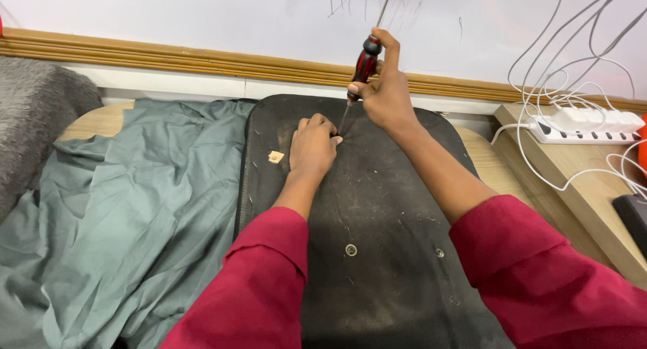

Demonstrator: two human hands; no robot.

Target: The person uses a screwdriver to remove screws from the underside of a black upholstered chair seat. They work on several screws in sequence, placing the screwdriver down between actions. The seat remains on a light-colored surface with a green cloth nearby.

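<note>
Screwdriver tip meets the black panel right at the left hand's fingertips.

The right hand [385, 93] is closed around the red-and-black handle of the screwdriver [362, 64], thumb over its top; the tool's long axis runs from 1 o'clock at the handle down to 7 o'clock at the tip. The left hand [312, 149] lies curled on the black panel [377, 207], fingers pinched beside the tip; whether they hold anything small I cannot tell. The left hand is the nearer to the contact point, which lies at its 1 o'clock. Green cloth [135, 207] spreads at 9 o'clock.
</note>
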